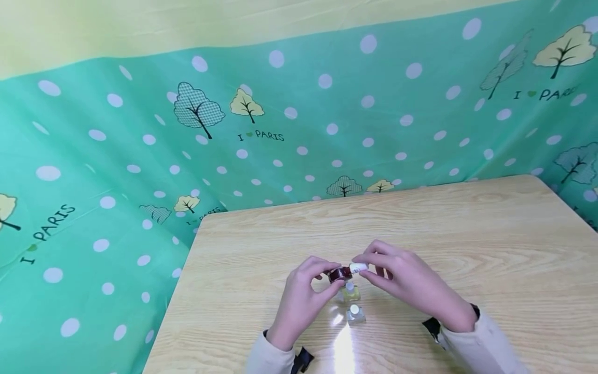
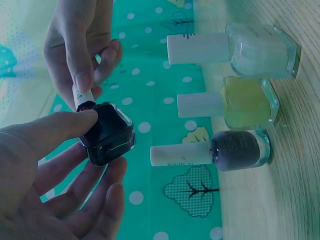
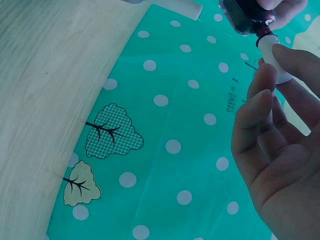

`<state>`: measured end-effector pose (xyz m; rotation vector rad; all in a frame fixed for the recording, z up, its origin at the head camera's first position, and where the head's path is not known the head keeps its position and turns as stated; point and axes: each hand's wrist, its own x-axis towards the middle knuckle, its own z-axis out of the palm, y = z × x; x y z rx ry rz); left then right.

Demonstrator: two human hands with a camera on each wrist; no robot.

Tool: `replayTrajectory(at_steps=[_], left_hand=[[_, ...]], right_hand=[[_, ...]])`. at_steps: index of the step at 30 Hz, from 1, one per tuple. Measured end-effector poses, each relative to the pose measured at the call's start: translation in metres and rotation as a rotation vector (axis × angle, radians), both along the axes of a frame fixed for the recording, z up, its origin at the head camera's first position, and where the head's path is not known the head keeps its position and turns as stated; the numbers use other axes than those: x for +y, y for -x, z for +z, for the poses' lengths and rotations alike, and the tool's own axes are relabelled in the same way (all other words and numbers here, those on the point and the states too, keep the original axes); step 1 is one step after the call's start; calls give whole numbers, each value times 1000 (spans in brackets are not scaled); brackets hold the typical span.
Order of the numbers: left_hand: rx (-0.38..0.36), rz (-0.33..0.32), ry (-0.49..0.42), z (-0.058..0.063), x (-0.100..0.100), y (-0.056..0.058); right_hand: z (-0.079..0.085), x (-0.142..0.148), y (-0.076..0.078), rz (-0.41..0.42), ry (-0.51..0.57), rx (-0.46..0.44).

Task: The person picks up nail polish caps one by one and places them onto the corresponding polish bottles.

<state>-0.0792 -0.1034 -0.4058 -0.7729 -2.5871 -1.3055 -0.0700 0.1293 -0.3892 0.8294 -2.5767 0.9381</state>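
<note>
Between finger and thumb my left hand holds a dark red nail polish bottle, tilted over the table. My right hand pinches its white cap. In the right wrist view the cap sits a little off the bottle, with a dark red neck or brush stem showing between them; I cannot tell which. Under the hands stand a yellow nail polish bottle, a clear whitish one and a dark purple-grey one, all upright with white caps on. In the head view the left hand mostly hides the purple-grey one.
The bottles stand on a light wooden table. A green dotted cloth with printed trees hangs behind it and along the left side. Light glares off the tabletop near the front.
</note>
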Motion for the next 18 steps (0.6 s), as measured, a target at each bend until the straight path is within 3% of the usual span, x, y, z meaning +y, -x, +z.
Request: replayTrajectory(at_steps=[18], left_hand=[[98, -28, 86, -2, 3, -4]], right_hand=[[0, -5, -3, -26, -43, -98]])
